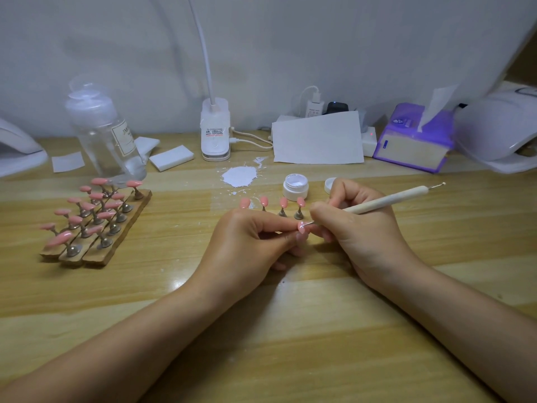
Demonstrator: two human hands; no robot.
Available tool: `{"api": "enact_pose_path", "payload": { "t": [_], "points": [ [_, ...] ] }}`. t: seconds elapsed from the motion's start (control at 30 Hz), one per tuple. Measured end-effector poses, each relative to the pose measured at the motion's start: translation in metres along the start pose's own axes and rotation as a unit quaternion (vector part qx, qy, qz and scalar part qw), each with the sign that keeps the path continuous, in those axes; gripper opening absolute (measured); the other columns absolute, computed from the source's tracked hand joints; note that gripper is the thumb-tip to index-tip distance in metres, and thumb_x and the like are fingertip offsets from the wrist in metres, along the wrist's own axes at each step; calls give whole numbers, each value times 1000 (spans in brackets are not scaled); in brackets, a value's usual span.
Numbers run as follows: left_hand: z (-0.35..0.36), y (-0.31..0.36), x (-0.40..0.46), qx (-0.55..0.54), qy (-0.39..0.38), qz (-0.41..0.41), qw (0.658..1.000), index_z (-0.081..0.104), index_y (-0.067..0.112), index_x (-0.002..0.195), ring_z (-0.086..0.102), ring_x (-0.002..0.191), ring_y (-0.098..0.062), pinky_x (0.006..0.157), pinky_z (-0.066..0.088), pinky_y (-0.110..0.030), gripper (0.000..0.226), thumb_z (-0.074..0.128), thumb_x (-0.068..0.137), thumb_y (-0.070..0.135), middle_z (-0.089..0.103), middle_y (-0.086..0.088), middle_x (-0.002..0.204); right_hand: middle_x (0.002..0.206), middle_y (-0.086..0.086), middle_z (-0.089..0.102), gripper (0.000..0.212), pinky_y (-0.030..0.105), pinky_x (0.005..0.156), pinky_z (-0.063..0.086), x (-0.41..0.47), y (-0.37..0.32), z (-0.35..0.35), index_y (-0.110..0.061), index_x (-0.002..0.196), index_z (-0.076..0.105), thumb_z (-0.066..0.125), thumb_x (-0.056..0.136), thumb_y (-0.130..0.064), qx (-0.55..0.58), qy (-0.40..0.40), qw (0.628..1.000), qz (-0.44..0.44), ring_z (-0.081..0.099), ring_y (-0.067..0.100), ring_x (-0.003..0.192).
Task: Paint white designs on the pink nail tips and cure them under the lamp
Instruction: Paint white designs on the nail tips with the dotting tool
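Pink nail tip [301,226] — pinched in left hand [247,239] fingertips, at desk centre, just in front of four more tips on stands [282,207]. Right hand [357,225] grips dotting pen [386,200], metal point touching tip. Likely v. light, stiff plastic, glossy/slippery; wet paint smears — hold by stand or edges. Long axis approx. left-right, free end toward pen. White gel pot [295,186] open nearby.
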State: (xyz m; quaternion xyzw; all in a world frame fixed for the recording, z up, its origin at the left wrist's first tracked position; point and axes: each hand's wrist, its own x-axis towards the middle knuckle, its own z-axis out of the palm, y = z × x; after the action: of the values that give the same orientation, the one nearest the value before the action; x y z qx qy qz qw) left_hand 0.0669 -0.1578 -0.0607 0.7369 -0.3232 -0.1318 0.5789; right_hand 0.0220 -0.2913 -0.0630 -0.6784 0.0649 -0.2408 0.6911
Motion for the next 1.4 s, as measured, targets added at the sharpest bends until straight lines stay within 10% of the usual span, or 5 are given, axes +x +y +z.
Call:
{"api": "enact_pose_path", "payload": {
  "t": [0.4,0.57,0.77,0.93,1.4],
  "points": [
    [2,0,0,27,10,-15,999,73,36,73,58,47,-1,101,38,-47,16,68,78,22,70,8,64,34,-3,42,27,16,41,34,0,1,0,-21,40,44,58,60,-10,1,-1,1000,-4,41,10,36],
    [1,-1,1,11,5,-3,1000,73,31,73,53,43,3,50,42,-6,18,67,79,15,70,4,64,34,-3,43,27,15,41,34,0,2,-1,-21,40,44,58,60,-9,-3,0,1000,-9,41,7,34],
    [1,-3,0,22,9,-15,1000,72,36,73,58,47,0,94,44,-36,16,68,78,21,71,8,64,34,-3,44,29,16,42,35,1,1,-2,-21,40,44,59,61,-8,9,-10,1000,-10,43,6,34],
    [1,-4,0,-10,3,-18,1000,73,31,75,62,54,-6,55,47,-9,13,68,78,20,71,3,64,32,-5,38,49,24,49,53,0,-1,0,-21,42,40,64,75,6,74,44,996,1,37,3,30],
    [1,-1,0,-29,15,-29,999,73,23,73,61,56,5,46,46,-11,16,68,79,9,70,4,62,41,-15,46,36,17,53,46,33,-26,-13,-20,55,46,70,75,-36,-86,89,992,-37,44,-1,45]
  ]
}}
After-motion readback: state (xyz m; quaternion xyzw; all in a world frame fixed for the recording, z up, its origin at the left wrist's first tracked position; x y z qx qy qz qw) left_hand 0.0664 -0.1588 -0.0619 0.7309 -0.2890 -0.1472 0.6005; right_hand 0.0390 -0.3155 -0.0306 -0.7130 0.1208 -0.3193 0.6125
